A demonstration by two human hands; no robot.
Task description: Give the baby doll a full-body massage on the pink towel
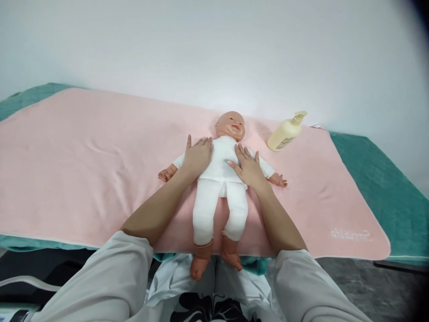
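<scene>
A baby doll (223, 161) with a white cloth body lies on its back on a pink mat (100, 165), its head toward the wall and its feet over the mat's near edge. My left hand (197, 157) rests flat on the left side of the doll's chest, by its shoulder and arm. On the right side of the chest lies my right hand (248, 167), fingers stretched out and thumb spread toward the middle. Neither hand grips anything. A pale yellow pump bottle (284, 135) is on the mat, to the right of the doll's head.
Beneath the mat is a green cover (385, 179), showing at both sides and along the front edge. A white wall (201, 49) rises behind. At the lower left, a white cable (30, 281) runs in front of dark items below the table edge.
</scene>
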